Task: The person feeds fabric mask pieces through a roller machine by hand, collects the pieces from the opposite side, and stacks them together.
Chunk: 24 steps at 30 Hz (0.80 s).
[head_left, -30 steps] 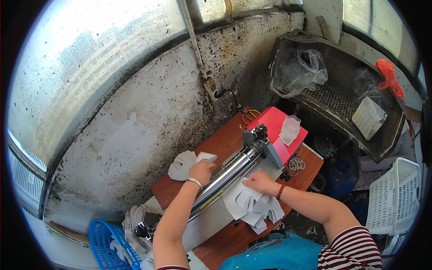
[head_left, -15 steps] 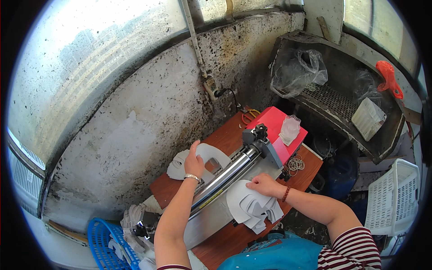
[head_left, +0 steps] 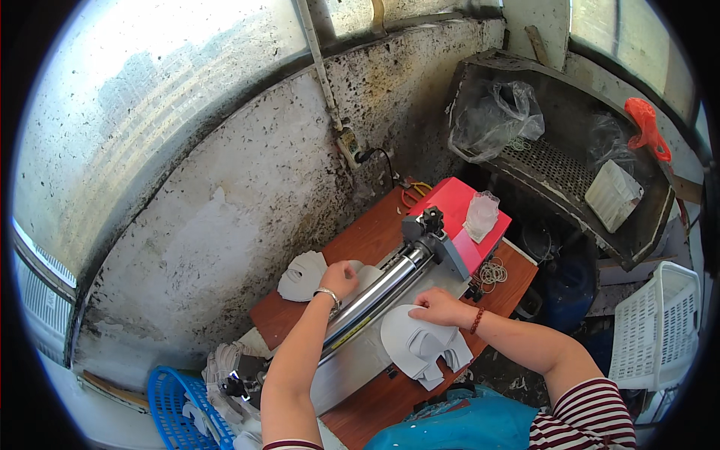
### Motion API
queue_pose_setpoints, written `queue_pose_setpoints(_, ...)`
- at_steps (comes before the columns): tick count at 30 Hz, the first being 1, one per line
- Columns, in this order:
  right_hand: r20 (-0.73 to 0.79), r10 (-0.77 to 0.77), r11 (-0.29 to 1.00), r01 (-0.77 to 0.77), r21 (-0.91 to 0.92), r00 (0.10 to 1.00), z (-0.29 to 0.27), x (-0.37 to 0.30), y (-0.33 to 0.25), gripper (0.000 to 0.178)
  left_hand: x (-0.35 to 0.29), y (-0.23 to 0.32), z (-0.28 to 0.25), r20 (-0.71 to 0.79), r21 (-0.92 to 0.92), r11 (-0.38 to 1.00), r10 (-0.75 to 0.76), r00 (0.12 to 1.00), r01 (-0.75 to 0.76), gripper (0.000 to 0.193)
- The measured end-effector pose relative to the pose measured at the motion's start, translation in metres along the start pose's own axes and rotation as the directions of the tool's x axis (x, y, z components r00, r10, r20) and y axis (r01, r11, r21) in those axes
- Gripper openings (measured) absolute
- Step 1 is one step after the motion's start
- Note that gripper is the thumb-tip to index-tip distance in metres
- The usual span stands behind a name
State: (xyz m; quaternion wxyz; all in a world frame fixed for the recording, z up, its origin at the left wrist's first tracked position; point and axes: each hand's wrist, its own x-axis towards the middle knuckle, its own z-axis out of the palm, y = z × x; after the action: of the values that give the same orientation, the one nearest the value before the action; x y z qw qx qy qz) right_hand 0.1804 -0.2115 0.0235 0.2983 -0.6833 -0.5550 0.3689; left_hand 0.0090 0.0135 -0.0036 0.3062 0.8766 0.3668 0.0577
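While we look down from the head camera, our left hand rests on a white cut sheet lying on the far side of the roller machine, fingers curled over its edge; we cannot tell whether they pinch it or only press on it. Just to the left of that hand, a small pile of the same white sheets lies on the brown wooden table. Our right hand lies flat, fingers spread, on top of a stack of white cut pieces on the near side of the roller, pressing down rather than grasping. A beaded bracelet circles the right wrist. Behind the roller stands a red box with a clear plastic cup on it, and loose rubber bands lie on the table beside it. A white basket stands at the right, a blue basket at the lower left.
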Motion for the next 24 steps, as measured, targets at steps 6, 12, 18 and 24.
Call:
queue_pose_setpoints(6,0.0,0.07,0.996,-0.07,-0.047,0.998,-0.002,0.003,0.006,0.038,-0.008,0.024,-0.022,-0.566,0.024,0.99,0.127,0.815,-0.138,0.025)
queue_pose_setpoints(12,-0.043,0.077,0.993,-0.08,-0.082,0.996,0.0,0.021,-0.003,0.042,-0.022,0.035,-0.017,-0.061,0.381,0.902,0.244,0.968,-0.203,0.027)
queue_pose_setpoints(18,0.011,-0.053,0.996,0.053,-0.069,0.999,-0.004,0.011,0.001,0.042,0.002,-0.003,0.012,0.173,0.022,0.999,0.04,0.984,-0.045,0.015)
queue_pose_setpoints(24,0.042,0.102,0.994,-0.104,0.045,0.994,-0.003,0.003,0.011,0.04,0.007,-0.011,-0.005,-0.427,-0.13,0.987,0.027,0.904,-0.091,0.015)
